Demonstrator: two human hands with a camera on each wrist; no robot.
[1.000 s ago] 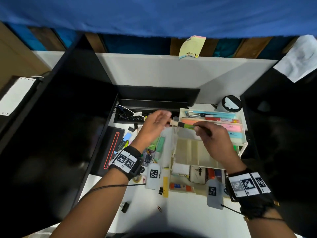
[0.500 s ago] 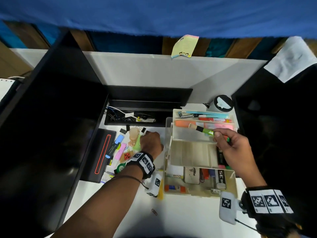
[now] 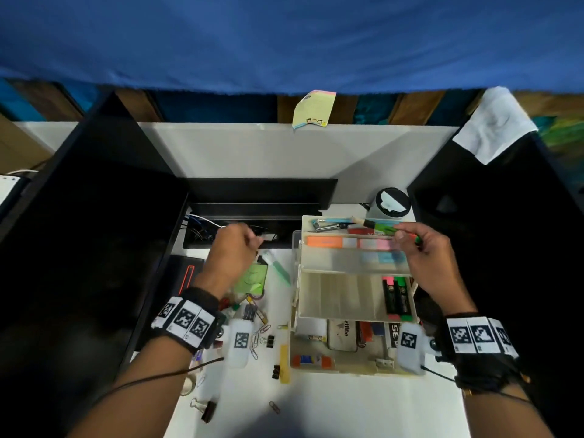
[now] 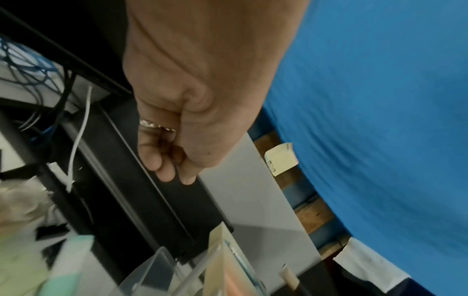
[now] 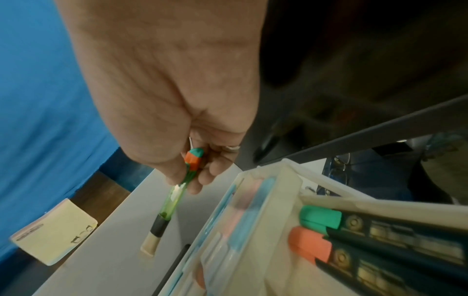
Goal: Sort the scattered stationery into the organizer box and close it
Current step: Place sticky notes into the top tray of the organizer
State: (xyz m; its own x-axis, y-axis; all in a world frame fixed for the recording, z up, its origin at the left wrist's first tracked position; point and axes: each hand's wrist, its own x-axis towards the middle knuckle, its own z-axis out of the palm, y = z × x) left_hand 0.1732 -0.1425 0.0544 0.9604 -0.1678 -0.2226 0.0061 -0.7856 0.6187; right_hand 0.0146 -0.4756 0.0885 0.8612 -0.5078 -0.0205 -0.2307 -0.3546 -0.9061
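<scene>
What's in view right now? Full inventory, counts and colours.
Organizer box: 1, cream, open on the white desk, tiers fanned out.
Highlighters: 2, black with a pink and a green cap, middle tier, right end.
Pens and sticky tabs: several, mixed colours, top tier.
Green pen: 1, green with black grip, over the top tier, in the right hand.
Glue stick: 1, orange and white, bottom tier front.
Binder clips: a few, black, desk left of the box.
Paper clips: several, desk front-left.
Sticky pad: 1, yellow, on the back ledge.
Left hand: curled, over the loose pile; holding anything, cannot tell.
Right hand: pinching the green pen.
</scene>
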